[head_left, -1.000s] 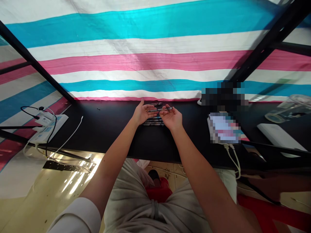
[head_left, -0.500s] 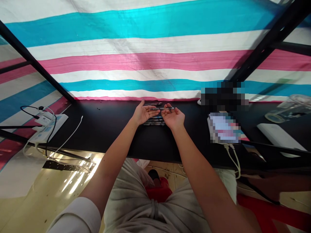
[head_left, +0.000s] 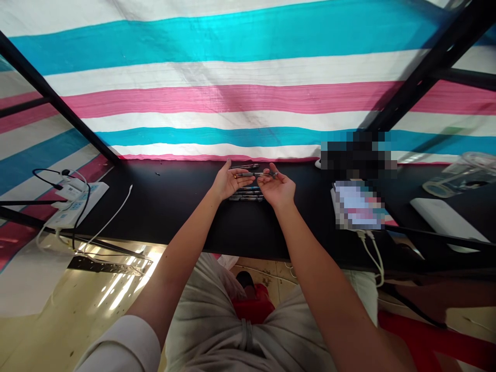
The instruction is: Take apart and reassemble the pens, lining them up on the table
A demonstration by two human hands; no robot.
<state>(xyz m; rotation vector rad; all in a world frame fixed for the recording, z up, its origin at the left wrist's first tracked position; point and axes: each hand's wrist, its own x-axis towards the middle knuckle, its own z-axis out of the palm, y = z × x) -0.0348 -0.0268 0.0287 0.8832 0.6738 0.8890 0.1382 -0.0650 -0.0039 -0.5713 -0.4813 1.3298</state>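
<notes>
Slim pen (head_left: pixel 245 174) lying between left hand (head_left: pixel 223 183) and right hand (head_left: pixel 279 192)

From my remote seat I am pinching the grey barrel end of the slim pen with the left hand, while the right hand is gripping the opposite end. Both palms are facing upward, fingers curling in, and only a narrow gap is separating the hands. I am unable to tell whether the pen is whole or in two parts.

Just on the near side of the hands, a row of pens (head_left: pixel 246 196) is lying on the black tabletop (head_left: pixel 174 196). Just beyond the hands, more pens (head_left: pixel 251 166) are resting. Well to the left of the left hand, a white cable (head_left: pixel 122 207) is trailing; farther left, a power strip (head_left: pixel 86 206) is sitting. Well to the right of the right hand, a pixelated device (head_left: pixel 358 205) is resting, and past it a white box (head_left: pixel 447 222) and a clear jar (head_left: pixel 442 183) are lying. Beyond the tabletop, a striped sheet (head_left: pixel 217 98) is hanging.
</notes>
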